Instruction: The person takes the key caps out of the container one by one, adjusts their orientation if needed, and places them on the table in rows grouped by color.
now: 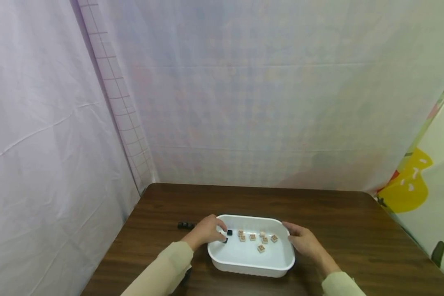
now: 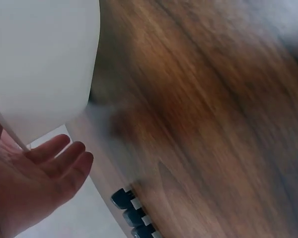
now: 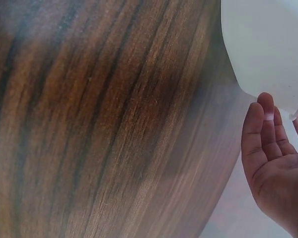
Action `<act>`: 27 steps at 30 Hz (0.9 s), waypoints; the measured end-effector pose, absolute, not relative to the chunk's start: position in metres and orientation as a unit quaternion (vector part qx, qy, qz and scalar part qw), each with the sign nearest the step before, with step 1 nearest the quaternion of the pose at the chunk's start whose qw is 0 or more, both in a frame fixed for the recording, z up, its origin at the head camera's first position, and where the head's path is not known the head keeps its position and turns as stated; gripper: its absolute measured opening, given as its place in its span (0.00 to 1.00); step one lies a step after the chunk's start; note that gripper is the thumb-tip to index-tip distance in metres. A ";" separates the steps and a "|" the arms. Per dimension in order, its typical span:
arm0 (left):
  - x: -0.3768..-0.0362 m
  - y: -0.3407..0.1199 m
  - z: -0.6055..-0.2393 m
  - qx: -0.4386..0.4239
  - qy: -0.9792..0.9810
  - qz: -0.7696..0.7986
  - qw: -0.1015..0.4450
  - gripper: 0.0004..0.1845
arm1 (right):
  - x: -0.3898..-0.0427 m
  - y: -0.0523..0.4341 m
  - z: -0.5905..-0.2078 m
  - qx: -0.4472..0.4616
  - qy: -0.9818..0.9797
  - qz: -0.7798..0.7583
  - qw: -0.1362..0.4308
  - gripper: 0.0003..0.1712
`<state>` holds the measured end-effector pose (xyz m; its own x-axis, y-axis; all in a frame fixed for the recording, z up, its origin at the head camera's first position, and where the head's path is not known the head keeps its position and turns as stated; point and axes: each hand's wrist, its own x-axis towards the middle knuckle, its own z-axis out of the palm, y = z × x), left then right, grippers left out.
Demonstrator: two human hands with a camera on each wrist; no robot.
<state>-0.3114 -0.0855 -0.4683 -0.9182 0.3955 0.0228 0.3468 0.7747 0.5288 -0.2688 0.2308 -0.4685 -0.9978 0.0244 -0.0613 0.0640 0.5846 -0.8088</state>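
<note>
White tub [image 1: 244,263] sits on the bench [image 1: 318,205], its small tiles [image 1: 260,248] too tiny to read; left hand [image 1: 207,232] and right hand [image 1: 303,240] touch its rims, fingers relaxed.

1. The left hand [image 2: 32,191] fills the lower left corner, palm visible, its fingers [image 2: 64,158] straight and close together.
2. The fingers lie under the white tub [image 2: 39,64], at its outer wall; the thumb side disappears behind the wall's edge.
3. The brown wooden table [image 2: 208,109] takes the rest of the view, blurred.
4. Near the table edge, just beside the fingertips, is a row of small black blocks [image 2: 134,215].
</note>
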 end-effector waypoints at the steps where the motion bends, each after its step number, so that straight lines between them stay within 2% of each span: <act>1: -0.311 -0.084 -0.468 0.193 0.943 0.266 0.046 0.09 | -0.269 0.231 -0.468 0.026 0.890 -0.455 0.022 0.27; 15: -0.308 -0.074 -0.466 0.148 0.974 0.164 0.045 0.10 | -0.267 0.229 -0.466 0.014 0.893 -0.450 0.013 0.27; 27: -0.310 -0.073 -0.466 0.164 0.981 0.099 0.038 0.08 | -0.267 0.231 -0.465 0.022 0.896 -0.443 0.031 0.28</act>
<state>-0.3096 -0.0726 -0.4660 -0.9431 0.3297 -0.0427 0.3145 0.9265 0.2066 -0.2671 0.2307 -0.4650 -0.9971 0.0126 -0.0748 0.0671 0.6062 -0.7924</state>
